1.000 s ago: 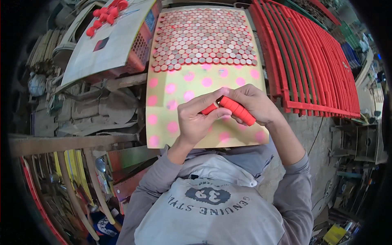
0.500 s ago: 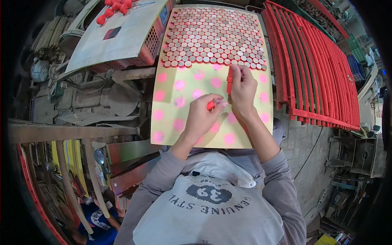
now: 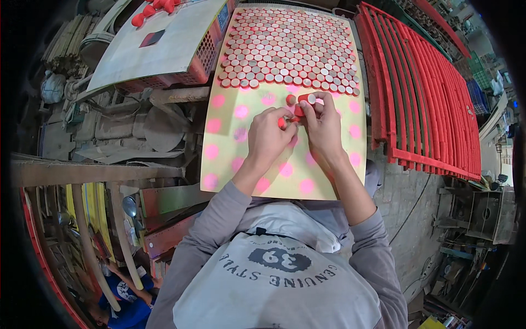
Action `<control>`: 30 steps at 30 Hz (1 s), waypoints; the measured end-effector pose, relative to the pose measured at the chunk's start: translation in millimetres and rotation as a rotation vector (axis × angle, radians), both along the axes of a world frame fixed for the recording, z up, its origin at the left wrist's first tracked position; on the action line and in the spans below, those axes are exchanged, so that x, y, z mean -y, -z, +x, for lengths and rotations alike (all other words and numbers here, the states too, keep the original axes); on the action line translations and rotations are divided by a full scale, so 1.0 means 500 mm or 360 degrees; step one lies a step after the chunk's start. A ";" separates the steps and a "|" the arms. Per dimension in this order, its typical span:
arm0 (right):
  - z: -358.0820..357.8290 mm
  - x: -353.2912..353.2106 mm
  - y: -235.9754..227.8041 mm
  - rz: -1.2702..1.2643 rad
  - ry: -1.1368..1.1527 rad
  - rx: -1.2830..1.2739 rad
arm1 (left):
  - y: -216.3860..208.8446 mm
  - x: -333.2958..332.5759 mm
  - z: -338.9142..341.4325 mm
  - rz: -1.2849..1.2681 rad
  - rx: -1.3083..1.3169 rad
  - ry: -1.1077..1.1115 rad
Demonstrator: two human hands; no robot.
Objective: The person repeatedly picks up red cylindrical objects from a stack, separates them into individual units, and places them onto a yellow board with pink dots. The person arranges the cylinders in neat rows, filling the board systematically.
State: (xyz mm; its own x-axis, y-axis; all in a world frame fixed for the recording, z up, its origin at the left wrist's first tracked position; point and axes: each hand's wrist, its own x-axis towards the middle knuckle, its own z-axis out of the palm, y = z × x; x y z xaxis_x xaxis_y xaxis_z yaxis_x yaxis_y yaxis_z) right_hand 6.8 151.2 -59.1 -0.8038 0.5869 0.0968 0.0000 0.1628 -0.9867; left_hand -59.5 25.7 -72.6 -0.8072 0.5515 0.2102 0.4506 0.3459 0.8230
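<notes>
A pale yellow board [image 3: 219, 170] with pink dots lies in front of me. Short red cylinders [image 3: 287, 49] with pale round tops stand packed in staggered rows over its far half. Just short of their front row, my right hand [image 3: 324, 125] pinches a red cylinder [image 3: 304, 99] tilted on its side, its pale end toward the right. Another red piece is partly visible under those fingers. My left hand [image 3: 267, 137] is closed beside it, with a small red piece [image 3: 282, 123] showing between thumb and fingers. The fingers hide most of that piece.
At the left, a white panel [image 3: 118, 57] rests on a plastic crate [image 3: 205, 52], bearing red knob-like pieces [image 3: 150, 11]. Red slatted racks [image 3: 422, 93] stand at the right. A wooden rail [image 3: 98, 174] and another person in blue [image 3: 123, 293] are at lower left.
My right hand has tipped the red cylinder from upright in view to sideways, its pale end now showing. My left hand has moved up and closer to it.
</notes>
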 end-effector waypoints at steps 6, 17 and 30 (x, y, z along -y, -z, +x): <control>0.009 -0.023 -0.002 0.0261 0.0016 0.0084 | -0.003 0.000 -0.006 -0.0049 -0.0037 0.0010; 0.057 -0.068 0.005 0.0787 0.0213 0.0245 | 0.008 0.024 -0.017 -0.0123 -0.0106 -0.0104; 0.086 -0.044 -0.020 0.1106 0.0141 0.0244 | -0.015 0.069 0.005 0.0108 0.0035 0.0134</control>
State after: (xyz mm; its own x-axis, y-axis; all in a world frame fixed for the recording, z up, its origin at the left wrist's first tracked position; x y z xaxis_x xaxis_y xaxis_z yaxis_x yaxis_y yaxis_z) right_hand 49.6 173.5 -48.9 -0.7906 0.4941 0.3617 0.1728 0.7466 -0.6424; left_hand -56.8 -8.5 -64.8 -0.7635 0.6027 0.2320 0.4571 0.2505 0.8534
